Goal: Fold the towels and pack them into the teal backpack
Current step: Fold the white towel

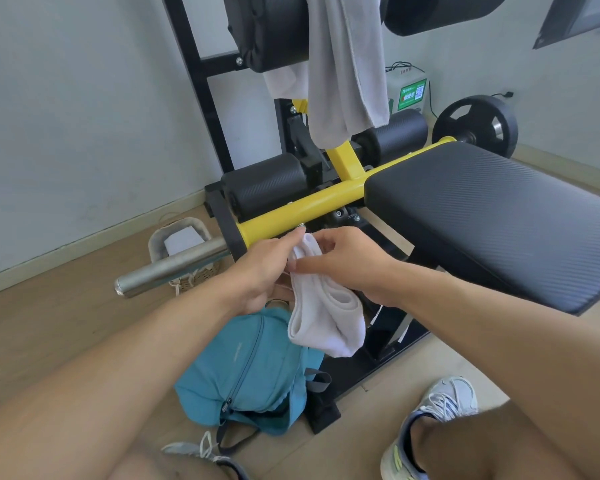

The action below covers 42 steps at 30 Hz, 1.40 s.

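A small white towel [326, 320], folded over into a loose bundle, hangs in the air between both hands. My left hand [257, 271] pinches its upper end from the left, and my right hand [347, 265] grips the same end from the right. Directly below it the teal backpack [250, 368] lies on the wooden floor against the machine's black base, its zipper running down the side. A second, larger grey-white towel [343, 64] hangs draped over the black roller pads at the top of the gym machine.
A yellow-framed gym bench with a black padded seat [492, 209] fills the right side. A steel bar [167, 265] sticks out to the left over a woven basket [181, 244]. A weight plate [475, 124] sits at the back. My shoes [433, 420] stand near the bag.
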Each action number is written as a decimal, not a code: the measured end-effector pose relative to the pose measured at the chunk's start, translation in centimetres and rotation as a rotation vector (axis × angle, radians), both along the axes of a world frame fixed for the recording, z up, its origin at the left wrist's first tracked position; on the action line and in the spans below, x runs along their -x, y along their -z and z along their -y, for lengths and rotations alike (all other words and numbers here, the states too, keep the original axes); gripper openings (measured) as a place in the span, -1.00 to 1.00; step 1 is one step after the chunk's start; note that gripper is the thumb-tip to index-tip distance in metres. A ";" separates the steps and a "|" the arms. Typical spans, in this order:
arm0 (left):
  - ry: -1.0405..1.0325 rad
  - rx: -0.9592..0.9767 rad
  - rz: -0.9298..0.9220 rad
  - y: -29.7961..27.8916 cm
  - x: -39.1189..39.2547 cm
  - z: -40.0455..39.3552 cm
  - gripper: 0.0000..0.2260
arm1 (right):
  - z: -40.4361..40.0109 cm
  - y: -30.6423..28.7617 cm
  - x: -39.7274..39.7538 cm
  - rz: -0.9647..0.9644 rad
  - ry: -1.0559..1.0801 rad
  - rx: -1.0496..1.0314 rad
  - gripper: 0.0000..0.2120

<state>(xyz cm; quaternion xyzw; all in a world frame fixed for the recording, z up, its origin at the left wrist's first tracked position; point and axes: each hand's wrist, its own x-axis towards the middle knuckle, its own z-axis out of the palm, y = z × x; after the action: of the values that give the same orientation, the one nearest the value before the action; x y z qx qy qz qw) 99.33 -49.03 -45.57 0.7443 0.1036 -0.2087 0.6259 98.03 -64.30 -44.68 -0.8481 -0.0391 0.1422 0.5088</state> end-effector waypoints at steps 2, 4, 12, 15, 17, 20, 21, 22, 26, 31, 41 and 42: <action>-0.004 0.041 -0.024 -0.2 0.1 0.2 -0.59 | 0.0 -0.1 0.1 0.031 -0.061 0.051 -0.60; -0.023 0.068 -0.022 -0.3 0.2 0.3 -0.61 | -0.1 -0.1 0.2 0.063 -0.121 0.107 -0.55; -0.023 0.137 -0.082 -0.2 -0.5 -1.6 -0.71 | 0.8 0.1 -0.6 0.143 -0.275 0.370 -0.37; 0.102 -0.196 0.074 0.2 -1.0 -2.7 -0.81 | 2.0 -0.2 -0.9 0.126 -0.283 0.278 -0.29; 0.265 -0.393 0.151 0.5 -1.2 -3.8 -0.47 | 2.7 -0.5 -1.1 0.087 -0.316 0.211 -0.23; 0.407 -0.257 0.124 1.3 -1.5 -5.0 -0.32 | 3.5 -0.2 -1.6 0.007 -0.319 0.070 -0.19; 0.433 -0.191 0.117 1.4 -1.4 -5.0 -0.35 | 3.7 -0.1 -1.8 -0.009 -0.307 0.024 -0.19; 0.448 -0.123 0.119 1.5 -1.3 -4.8 -0.40 | 3.8 0.1 -2.0 -0.018 -0.301 -0.007 -0.18; 0.453 -0.002 0.143 1.3 -1.0 -4.2 -0.53 | 4.2 0.5 -2.1 -0.051 -0.352 0.065 -0.20; 0.314 0.055 0.092 1.4 -1.1 -3.7 -0.44 | 4.5 1.3 -2.0 -0.003 -0.351 0.270 -0.62; 0.322 0.030 -0.012 1.7 -0.6 -3.8 -0.74 | 5.3 1.4 -2.6 0.079 -0.198 0.243 -0.68; 0.300 0.049 -0.035 1.8 -0.6 -3.6 -0.73 | 5.0 1.4 -2.6 0.110 -0.193 0.268 -0.67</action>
<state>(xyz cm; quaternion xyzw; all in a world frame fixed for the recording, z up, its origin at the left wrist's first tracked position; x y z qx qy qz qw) 99.94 -45.39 -47.33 0.7319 -0.0031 -0.3156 0.6039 100.60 -69.31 -46.05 -0.9071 -0.1289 0.1475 0.3725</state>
